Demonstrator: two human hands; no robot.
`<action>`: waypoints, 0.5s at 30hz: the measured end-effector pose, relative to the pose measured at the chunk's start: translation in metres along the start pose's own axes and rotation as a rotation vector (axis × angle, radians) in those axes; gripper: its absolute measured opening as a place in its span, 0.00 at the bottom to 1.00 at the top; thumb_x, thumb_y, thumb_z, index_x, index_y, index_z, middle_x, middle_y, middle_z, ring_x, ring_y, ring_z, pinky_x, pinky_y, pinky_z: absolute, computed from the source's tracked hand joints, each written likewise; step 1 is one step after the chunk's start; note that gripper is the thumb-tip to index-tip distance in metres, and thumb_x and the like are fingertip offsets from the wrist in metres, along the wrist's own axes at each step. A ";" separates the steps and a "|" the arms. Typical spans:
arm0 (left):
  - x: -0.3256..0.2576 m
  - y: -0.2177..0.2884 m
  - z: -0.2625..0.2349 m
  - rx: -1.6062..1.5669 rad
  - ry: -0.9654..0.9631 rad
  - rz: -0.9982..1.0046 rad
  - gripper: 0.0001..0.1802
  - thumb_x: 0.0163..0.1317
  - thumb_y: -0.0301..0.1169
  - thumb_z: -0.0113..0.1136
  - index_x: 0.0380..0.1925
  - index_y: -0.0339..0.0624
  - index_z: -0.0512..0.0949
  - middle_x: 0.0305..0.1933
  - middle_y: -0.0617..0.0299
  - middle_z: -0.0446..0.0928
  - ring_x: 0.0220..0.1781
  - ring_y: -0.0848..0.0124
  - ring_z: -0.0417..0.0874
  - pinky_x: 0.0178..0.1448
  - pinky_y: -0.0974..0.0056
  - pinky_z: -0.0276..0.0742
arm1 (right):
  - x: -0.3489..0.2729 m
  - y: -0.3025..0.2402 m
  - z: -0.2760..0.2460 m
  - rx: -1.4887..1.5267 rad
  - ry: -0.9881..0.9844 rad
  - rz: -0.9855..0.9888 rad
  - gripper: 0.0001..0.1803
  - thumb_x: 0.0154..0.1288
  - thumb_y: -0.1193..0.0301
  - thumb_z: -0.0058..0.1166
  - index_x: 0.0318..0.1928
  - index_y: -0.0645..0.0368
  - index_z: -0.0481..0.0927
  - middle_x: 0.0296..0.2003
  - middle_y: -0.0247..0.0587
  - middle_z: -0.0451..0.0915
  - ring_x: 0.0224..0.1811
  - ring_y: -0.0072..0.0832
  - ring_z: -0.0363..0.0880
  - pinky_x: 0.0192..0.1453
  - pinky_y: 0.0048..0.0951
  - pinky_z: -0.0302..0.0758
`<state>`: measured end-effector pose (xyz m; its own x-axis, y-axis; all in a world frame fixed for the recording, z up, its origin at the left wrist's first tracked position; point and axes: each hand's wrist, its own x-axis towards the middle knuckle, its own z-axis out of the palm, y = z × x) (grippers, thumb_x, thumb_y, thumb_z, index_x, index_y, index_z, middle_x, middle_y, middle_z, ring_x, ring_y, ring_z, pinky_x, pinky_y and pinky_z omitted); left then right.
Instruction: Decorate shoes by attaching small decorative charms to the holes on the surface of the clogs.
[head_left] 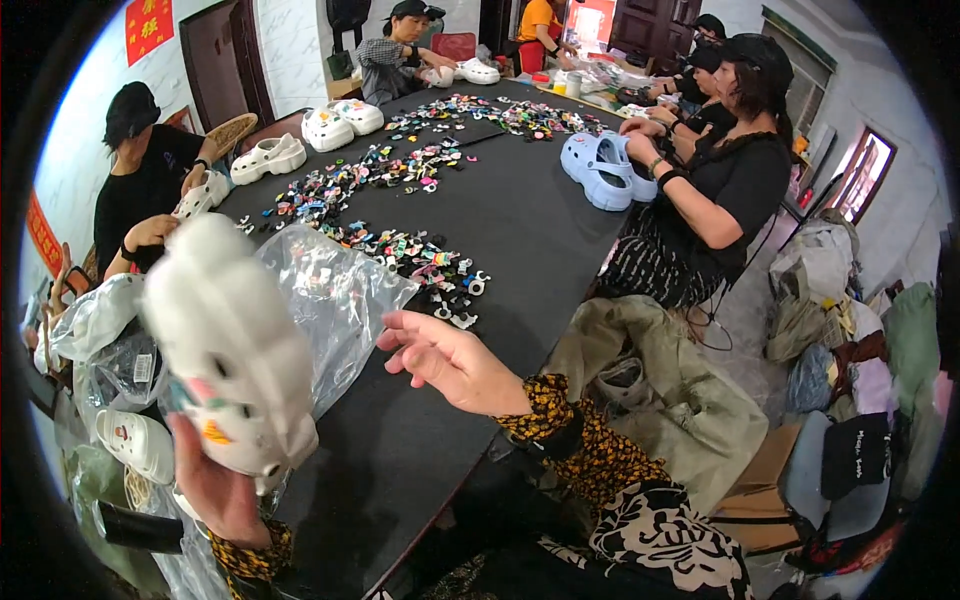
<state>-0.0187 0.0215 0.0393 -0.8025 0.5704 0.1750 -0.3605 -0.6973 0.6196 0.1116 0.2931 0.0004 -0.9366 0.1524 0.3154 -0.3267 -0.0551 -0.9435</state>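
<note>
My left hand (215, 490) grips a white foam clog (232, 330), held up tilted and blurred by motion over the table's left side. Coloured charms show on the part of the clog near my fingers. Over the black table my right hand (450, 362) hangs with its fingers apart and nothing in them. A clear plastic bag (340, 315) lies between the clog and that hand. Beyond my right fingertips spreads a heap of small colourful shoe charms (425, 262), running back along the black tabletop (520, 240).
Another white clog (135, 445) lies among plastic bags at lower left. Co-workers sit along both sides, one handling light blue clogs (598, 172). More white clogs (268, 160) stand on the far left edge. Khaki cloth (660, 390) drapes at right, beside a cardboard box (760, 480).
</note>
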 end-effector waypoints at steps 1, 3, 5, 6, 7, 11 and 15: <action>0.005 0.007 0.003 -0.182 -0.035 -0.048 0.29 0.68 0.43 0.48 0.63 0.37 0.60 0.64 0.48 0.64 0.65 0.57 0.66 0.65 0.48 0.65 | -0.001 0.004 0.001 0.003 0.003 -0.001 0.33 0.70 0.58 0.46 0.65 0.67 0.56 0.54 0.46 0.71 0.53 0.23 0.72 0.52 0.25 0.72; 0.009 0.016 -0.001 -0.192 -0.099 -0.072 0.30 0.67 0.45 0.49 0.62 0.39 0.61 0.64 0.49 0.65 0.64 0.55 0.67 0.68 0.44 0.60 | -0.001 0.010 0.004 -0.064 -0.001 -0.015 0.29 0.71 0.59 0.45 0.64 0.64 0.60 0.52 0.41 0.72 0.47 0.22 0.74 0.47 0.23 0.72; 0.015 0.020 -0.001 -0.184 -0.093 -0.061 0.30 0.67 0.45 0.49 0.62 0.39 0.61 0.64 0.49 0.65 0.64 0.55 0.67 0.68 0.44 0.60 | -0.003 0.011 0.007 -0.088 0.002 -0.029 0.28 0.71 0.60 0.45 0.63 0.65 0.61 0.50 0.40 0.73 0.46 0.21 0.74 0.48 0.23 0.72; 0.007 0.012 0.000 -0.179 -0.089 -0.052 0.30 0.67 0.45 0.49 0.62 0.39 0.61 0.64 0.49 0.65 0.64 0.55 0.67 0.68 0.44 0.60 | -0.003 0.011 0.008 -0.116 -0.002 -0.052 0.27 0.71 0.59 0.44 0.63 0.65 0.61 0.50 0.40 0.73 0.46 0.20 0.74 0.49 0.23 0.72; 0.001 0.005 0.004 -0.172 -0.081 -0.045 0.30 0.67 0.45 0.49 0.62 0.39 0.61 0.64 0.49 0.65 0.64 0.55 0.67 0.68 0.44 0.61 | -0.003 0.012 0.010 -0.141 -0.007 -0.073 0.27 0.71 0.59 0.44 0.62 0.65 0.62 0.49 0.39 0.74 0.45 0.20 0.74 0.49 0.23 0.73; 0.005 0.008 0.000 -0.149 -0.044 -0.009 0.30 0.67 0.45 0.49 0.62 0.39 0.62 0.63 0.49 0.65 0.63 0.55 0.68 0.67 0.43 0.61 | -0.003 0.007 0.018 -0.119 -0.039 0.008 0.28 0.70 0.58 0.46 0.59 0.69 0.64 0.49 0.46 0.75 0.55 0.25 0.72 0.59 0.27 0.69; 0.004 0.006 -0.001 -0.139 -0.011 0.019 0.29 0.67 0.46 0.49 0.62 0.39 0.62 0.63 0.48 0.65 0.63 0.54 0.68 0.66 0.43 0.62 | 0.000 0.017 0.026 -0.148 -0.060 -0.017 0.26 0.70 0.60 0.46 0.58 0.69 0.66 0.47 0.44 0.76 0.52 0.23 0.73 0.57 0.26 0.70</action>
<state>-0.0248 0.0196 0.0426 -0.8048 0.5608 0.1942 -0.4086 -0.7609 0.5041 0.1031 0.2662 -0.0129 -0.9384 0.0928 0.3329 -0.3247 0.0933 -0.9412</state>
